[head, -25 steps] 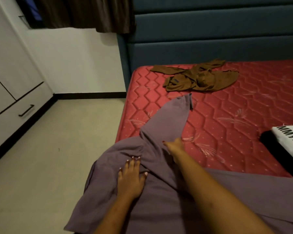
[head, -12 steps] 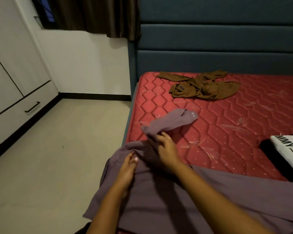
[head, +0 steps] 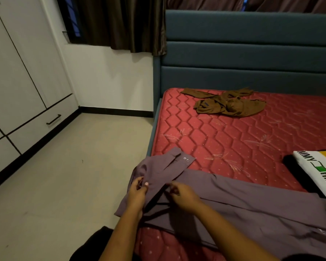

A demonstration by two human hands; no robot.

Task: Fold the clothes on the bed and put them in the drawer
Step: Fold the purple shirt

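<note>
Both hands are working close together at the near left corner of the bed (head: 233, 140). The left hand (head: 138, 188) and the right hand (head: 183, 194) are each pinching the cloth of the purple shirt (head: 262, 208), with only a little space between them.

The purple shirt is lying spread across the near edge of the bed. The drawer (head: 36, 129) is waiting closed in the white wardrobe, across the floor from the bed's left side. A brown garment (head: 228, 106) is lying crumpled near the head of the bed, not yet folded.

The sleeve (head: 164, 166) is being laid over the body of the shirt. To do this step well, I think the hands should be pulling the sleeve flat and straight, keeping its edge parallel to the side seam, and pressing out wrinkles before the next fold, so the cuff buttons (head: 186, 159) are not making a lump.

At the right edge of the bed a white T-shirt (head: 312, 166) is lying folded. Its print is showing "MMY" and "HILFI", probably Tommy Hilfiger.
</note>
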